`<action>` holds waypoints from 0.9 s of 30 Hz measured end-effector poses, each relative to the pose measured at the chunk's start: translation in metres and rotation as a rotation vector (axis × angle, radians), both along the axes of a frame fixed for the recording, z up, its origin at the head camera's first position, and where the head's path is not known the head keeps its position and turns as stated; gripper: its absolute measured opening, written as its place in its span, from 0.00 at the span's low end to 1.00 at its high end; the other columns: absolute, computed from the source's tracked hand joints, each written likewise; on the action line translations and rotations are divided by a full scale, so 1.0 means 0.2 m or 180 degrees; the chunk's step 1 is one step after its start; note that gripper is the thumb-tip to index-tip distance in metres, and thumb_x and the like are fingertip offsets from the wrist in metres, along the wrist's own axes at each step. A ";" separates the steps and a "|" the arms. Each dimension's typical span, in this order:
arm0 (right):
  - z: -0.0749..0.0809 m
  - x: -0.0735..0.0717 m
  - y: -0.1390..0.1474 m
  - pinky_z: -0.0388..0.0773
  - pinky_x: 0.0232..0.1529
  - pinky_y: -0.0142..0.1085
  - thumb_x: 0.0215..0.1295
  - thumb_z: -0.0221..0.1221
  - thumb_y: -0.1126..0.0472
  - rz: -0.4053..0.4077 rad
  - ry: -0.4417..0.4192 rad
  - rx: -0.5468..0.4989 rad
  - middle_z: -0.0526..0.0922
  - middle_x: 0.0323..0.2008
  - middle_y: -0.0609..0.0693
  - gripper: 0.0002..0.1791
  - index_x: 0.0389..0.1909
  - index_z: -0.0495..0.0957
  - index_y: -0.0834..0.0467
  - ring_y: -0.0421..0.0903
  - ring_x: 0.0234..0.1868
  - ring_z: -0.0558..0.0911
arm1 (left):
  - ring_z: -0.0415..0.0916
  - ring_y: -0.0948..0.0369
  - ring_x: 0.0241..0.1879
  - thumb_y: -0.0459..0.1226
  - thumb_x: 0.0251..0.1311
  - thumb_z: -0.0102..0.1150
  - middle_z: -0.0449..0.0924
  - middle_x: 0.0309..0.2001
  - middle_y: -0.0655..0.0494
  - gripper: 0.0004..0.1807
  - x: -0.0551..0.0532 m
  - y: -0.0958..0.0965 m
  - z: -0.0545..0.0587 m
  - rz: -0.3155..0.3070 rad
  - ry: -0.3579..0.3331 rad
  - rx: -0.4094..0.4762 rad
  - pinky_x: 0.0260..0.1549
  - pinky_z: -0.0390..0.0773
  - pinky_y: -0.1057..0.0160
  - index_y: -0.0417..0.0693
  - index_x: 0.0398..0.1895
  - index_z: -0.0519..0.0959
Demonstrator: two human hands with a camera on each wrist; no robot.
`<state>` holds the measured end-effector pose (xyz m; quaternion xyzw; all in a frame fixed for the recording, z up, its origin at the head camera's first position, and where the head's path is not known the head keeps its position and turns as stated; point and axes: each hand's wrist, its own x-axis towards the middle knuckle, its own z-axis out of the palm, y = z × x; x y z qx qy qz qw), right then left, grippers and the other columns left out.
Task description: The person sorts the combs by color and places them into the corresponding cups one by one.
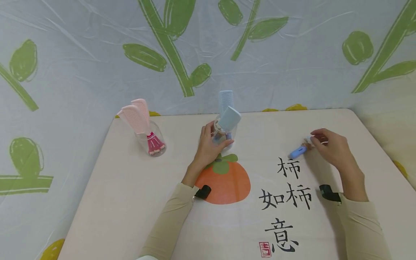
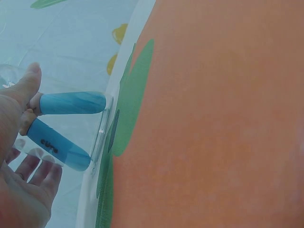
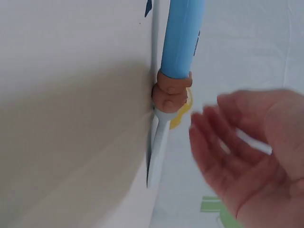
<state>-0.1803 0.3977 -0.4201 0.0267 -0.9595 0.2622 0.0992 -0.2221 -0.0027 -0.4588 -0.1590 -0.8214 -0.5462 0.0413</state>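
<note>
My left hand (image 1: 208,148) grips a clear glass jar (image 1: 234,132), thumb on one side and fingers on the other. Two light blue pieces stand in it: a comb (image 1: 226,100) with its teeth showing and a paddle-shaped head (image 1: 229,118). Their blue handles (image 2: 71,103) show through the glass in the left wrist view. At the right, a blue-handled piece (image 3: 181,40) with brown figures and a thin pale end lies on the table; whether it has teeth cannot be seen. My right hand (image 1: 331,146) hovers by its pale end, fingers loosely bent, apart from it in the right wrist view.
A second glass jar (image 1: 157,128) at the left holds pink combs (image 1: 135,117) with dark pink handles. The pale table (image 1: 136,202) bears a printed orange persimmon (image 1: 227,184) and black characters. Behind its far edge hangs a sheet (image 1: 97,72) with green leaves.
</note>
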 end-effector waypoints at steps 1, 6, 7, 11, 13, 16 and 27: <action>0.00 0.00 0.00 0.64 0.32 0.15 0.74 0.57 0.64 -0.0132 -0.0043 0.0009 0.82 0.45 0.73 0.15 0.52 0.76 0.72 0.69 0.44 0.82 | 0.65 0.54 0.62 0.47 0.60 0.75 0.64 0.61 0.47 0.47 0.00 0.00 0.00 0.0001 0.0001 -0.0001 0.65 0.69 0.53 0.45 0.75 0.57; 0.00 0.02 0.01 0.71 0.26 0.33 0.76 0.56 0.52 -0.0476 -0.0476 0.0045 0.83 0.40 0.73 0.23 0.47 0.75 0.73 0.65 0.37 0.82 | 0.65 0.54 0.62 0.47 0.59 0.75 0.65 0.62 0.48 0.47 0.00 0.00 0.00 0.0013 -0.0008 0.0006 0.65 0.69 0.54 0.45 0.75 0.57; 0.00 0.02 0.01 0.71 0.26 0.35 0.76 0.56 0.51 -0.0492 -0.0555 0.0043 0.83 0.38 0.72 0.24 0.45 0.75 0.73 0.63 0.36 0.82 | 0.65 0.54 0.62 0.47 0.60 0.75 0.65 0.62 0.48 0.47 0.00 0.00 0.00 0.0014 -0.0010 0.0007 0.65 0.69 0.54 0.45 0.75 0.57; -0.01 0.03 0.01 0.72 0.26 0.36 0.75 0.57 0.47 -0.0529 -0.0731 0.0037 0.86 0.32 0.65 0.27 0.42 0.77 0.73 0.58 0.33 0.81 | 0.65 0.55 0.62 0.47 0.60 0.74 0.65 0.61 0.49 0.46 0.00 0.00 0.00 0.0004 -0.0013 0.0000 0.65 0.69 0.55 0.46 0.75 0.57; -0.01 0.03 0.01 0.72 0.24 0.35 0.75 0.58 0.46 -0.0538 -0.0748 -0.0001 0.86 0.29 0.63 0.29 0.41 0.78 0.74 0.56 0.30 0.83 | 0.65 0.56 0.62 0.48 0.61 0.74 0.64 0.61 0.49 0.46 -0.01 0.00 0.00 -0.0008 -0.0016 -0.0001 0.65 0.69 0.55 0.47 0.75 0.57; -0.02 0.02 0.00 0.72 0.23 0.34 0.74 0.60 0.44 -0.0592 -0.0772 -0.0081 0.87 0.26 0.60 0.31 0.39 0.80 0.74 0.49 0.26 0.83 | 0.64 0.55 0.62 0.48 0.61 0.74 0.64 0.61 0.49 0.46 0.00 0.00 0.00 -0.0021 -0.0009 0.0012 0.65 0.69 0.54 0.47 0.75 0.57; -0.04 0.02 -0.02 0.73 0.28 0.34 0.73 0.59 0.41 -0.0726 -0.1066 -0.0321 0.88 0.23 0.56 0.36 0.41 0.83 0.77 0.43 0.27 0.84 | 0.65 0.55 0.62 0.48 0.60 0.74 0.65 0.61 0.48 0.47 0.00 0.00 0.00 0.0009 -0.0039 -0.0004 0.65 0.70 0.54 0.46 0.75 0.57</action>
